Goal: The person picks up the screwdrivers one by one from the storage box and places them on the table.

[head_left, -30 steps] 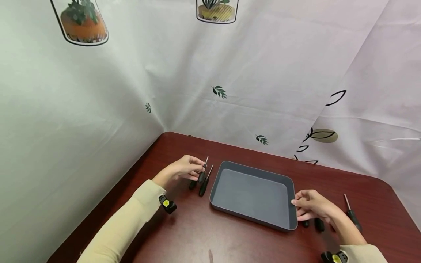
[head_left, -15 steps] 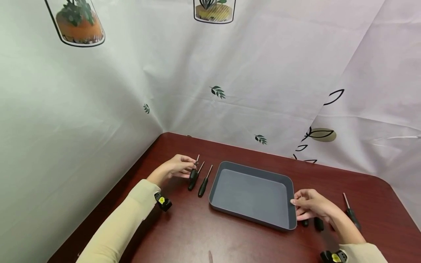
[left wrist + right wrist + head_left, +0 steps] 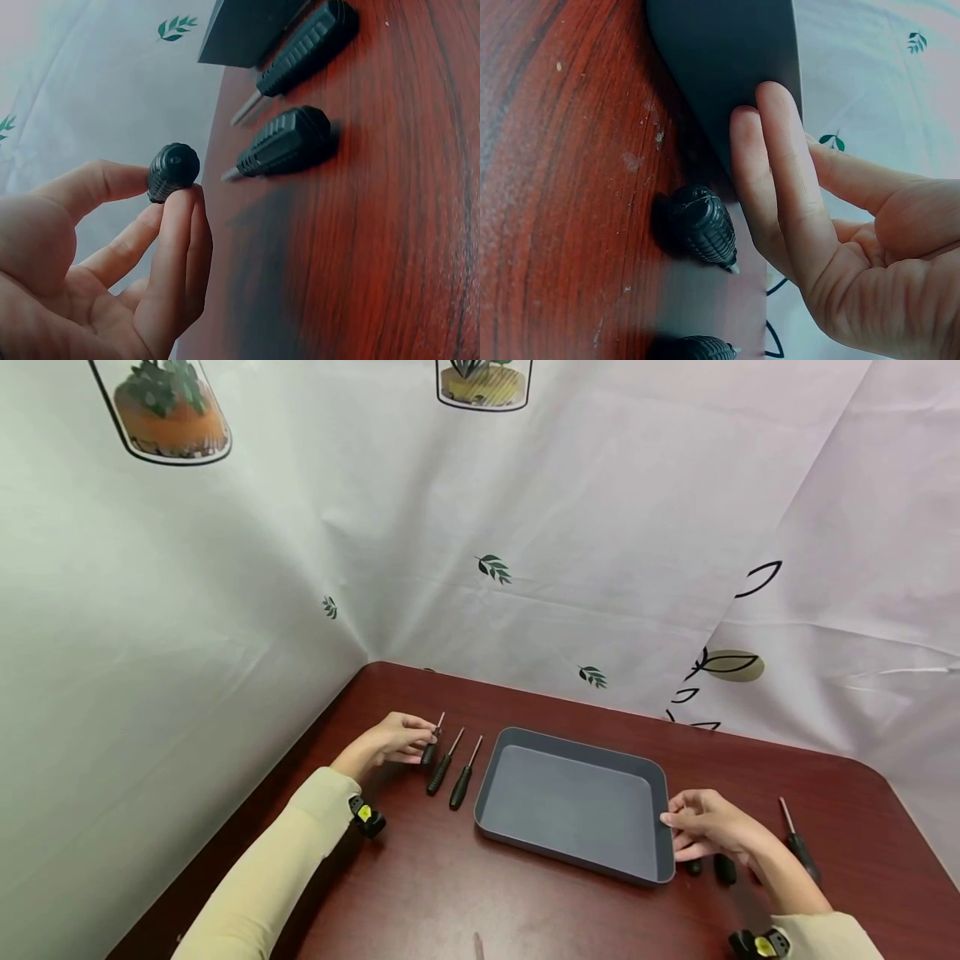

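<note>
My left hand (image 3: 397, 739) pinches a black-handled screwdriver (image 3: 174, 169) between thumb and fingers, its metal shaft pointing away. Just right of it in the head view, one screwdriver (image 3: 439, 774) and another screwdriver (image 3: 461, 787) lie side by side on the table, shafts toward the back. A grey rectangular tray (image 3: 573, 862) sits in the middle. My right hand (image 3: 708, 827) pinches the tray's right wall, thumb over the rim and fingers flat along the outside, as the right wrist view shows. Beneath that hand lie black screwdriver handles (image 3: 701, 229), partly hidden in the head view.
Farther right lies another screwdriver (image 3: 801, 852). The dark red wooden table (image 3: 405, 893) ends at the back against a white printed curtain (image 3: 420, 568), which also hangs along the left side.
My left hand has moved left with its screwdriver, away from the two on the table, which now show fully. The right hand stays at the tray's edge.
</note>
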`<state>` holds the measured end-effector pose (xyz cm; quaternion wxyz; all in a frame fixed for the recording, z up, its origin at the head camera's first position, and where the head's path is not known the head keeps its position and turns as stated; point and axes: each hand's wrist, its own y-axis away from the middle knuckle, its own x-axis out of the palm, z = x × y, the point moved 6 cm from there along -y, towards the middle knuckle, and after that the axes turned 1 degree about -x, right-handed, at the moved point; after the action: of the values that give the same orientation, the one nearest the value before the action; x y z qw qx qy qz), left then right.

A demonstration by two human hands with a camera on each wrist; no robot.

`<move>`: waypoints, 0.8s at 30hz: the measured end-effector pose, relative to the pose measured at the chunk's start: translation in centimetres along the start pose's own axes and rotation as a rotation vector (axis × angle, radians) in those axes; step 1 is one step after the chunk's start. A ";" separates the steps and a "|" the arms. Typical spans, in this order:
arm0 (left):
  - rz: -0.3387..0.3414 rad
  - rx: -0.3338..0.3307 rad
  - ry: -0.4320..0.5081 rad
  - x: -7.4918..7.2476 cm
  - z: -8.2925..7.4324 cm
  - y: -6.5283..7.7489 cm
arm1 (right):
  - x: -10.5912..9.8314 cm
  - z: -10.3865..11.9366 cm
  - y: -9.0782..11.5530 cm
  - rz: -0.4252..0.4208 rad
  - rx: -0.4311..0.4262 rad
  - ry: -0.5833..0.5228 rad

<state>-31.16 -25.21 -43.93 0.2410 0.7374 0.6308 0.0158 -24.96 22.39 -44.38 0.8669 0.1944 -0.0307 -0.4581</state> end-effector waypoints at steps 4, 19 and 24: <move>-0.018 -0.025 -0.007 -0.2 0.3 -0.3 | 0.0 -0.1 -0.1 0.005 -0.012 -0.012; -0.036 -0.030 -0.061 -0.4 1.2 -0.7 | 0.1 -0.1 0.0 -0.010 -0.001 -0.009; -0.042 -0.015 -0.091 -0.4 1.2 -0.7 | 0.1 -0.1 0.1 -0.016 -0.003 -0.004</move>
<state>-31.51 -25.91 -45.15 0.2752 0.7220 0.6345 -0.0183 -24.82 22.36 -44.45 0.8634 0.1922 -0.0301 -0.4656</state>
